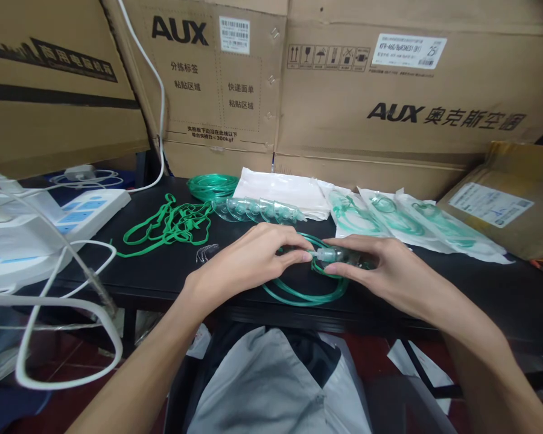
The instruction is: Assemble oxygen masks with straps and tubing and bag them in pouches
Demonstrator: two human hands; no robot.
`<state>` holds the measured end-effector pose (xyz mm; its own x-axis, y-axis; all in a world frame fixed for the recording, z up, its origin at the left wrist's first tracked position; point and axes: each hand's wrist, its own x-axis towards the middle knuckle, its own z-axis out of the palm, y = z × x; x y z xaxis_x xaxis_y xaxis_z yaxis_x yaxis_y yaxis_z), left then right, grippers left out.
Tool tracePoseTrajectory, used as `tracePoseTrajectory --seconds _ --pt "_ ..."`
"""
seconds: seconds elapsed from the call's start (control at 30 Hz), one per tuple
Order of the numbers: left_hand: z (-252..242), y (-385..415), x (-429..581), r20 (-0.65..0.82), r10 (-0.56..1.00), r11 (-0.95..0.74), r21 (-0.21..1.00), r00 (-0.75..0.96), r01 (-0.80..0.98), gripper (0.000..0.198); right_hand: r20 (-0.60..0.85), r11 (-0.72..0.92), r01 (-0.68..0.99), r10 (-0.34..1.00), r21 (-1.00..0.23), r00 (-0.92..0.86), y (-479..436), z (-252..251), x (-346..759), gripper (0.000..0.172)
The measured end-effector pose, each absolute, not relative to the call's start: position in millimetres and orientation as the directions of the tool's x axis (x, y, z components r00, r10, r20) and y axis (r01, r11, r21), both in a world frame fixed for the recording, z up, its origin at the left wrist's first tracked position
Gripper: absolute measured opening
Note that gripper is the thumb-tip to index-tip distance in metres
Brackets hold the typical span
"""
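My right hand (393, 268) is closed around a clear green oxygen mask (353, 258), mostly hidden by the fingers. Its pale connector (327, 255) points left, between thumb and fingers. Facing it, my left hand (257, 256) pinches the end of a green tube at the connector; whether the two are joined I cannot tell. Loops of this green tubing (305, 299) lie on the black table beneath both hands. Just beyond the left hand is a row of nested clear masks (253, 211). A few small clear curved pieces (207, 253) rest beside the left wrist.
Green elastic straps (172, 226) lie tangled at left, with a coil of green tubing (212, 185) behind. White bags (280, 190) and packed mask sets (428, 220) line the back. Power strips with cables (85, 214) crowd the left; cardboard boxes (326, 102) wall the rear.
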<state>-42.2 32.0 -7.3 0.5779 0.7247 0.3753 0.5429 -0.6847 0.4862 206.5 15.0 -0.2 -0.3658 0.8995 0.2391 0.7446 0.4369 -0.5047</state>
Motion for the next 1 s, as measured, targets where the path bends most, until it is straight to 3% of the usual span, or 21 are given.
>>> tracePoseTrajectory --seconds 0.27,0.4,0.57,0.77,1.0 --pt "-8 34 -42 0.279 0.775 -0.605 0.588 0.567 0.537 0.034 0.372 0.492 0.741 0.863 -0.458 -0.342 12 3 205 0.043" --pt "-9 38 -42 0.313 0.755 -0.625 0.609 0.576 0.489 0.036 0.422 0.552 0.701 0.824 -0.451 -0.378 11 4 204 0.035" --pt "-17 40 -36 0.439 0.700 -0.712 0.493 0.564 0.500 0.026 0.440 0.577 0.684 0.807 -0.447 -0.394 14 2 201 0.033" --pt "-19 40 -32 0.492 0.646 -0.760 0.341 0.583 0.554 0.025 0.404 0.527 0.703 0.842 -0.477 -0.356 12 4 199 0.035" --pt "-19 38 -30 0.562 0.587 -0.792 0.248 0.583 0.558 0.024 0.273 0.363 0.692 0.931 -0.624 -0.242 13 5 199 0.047"
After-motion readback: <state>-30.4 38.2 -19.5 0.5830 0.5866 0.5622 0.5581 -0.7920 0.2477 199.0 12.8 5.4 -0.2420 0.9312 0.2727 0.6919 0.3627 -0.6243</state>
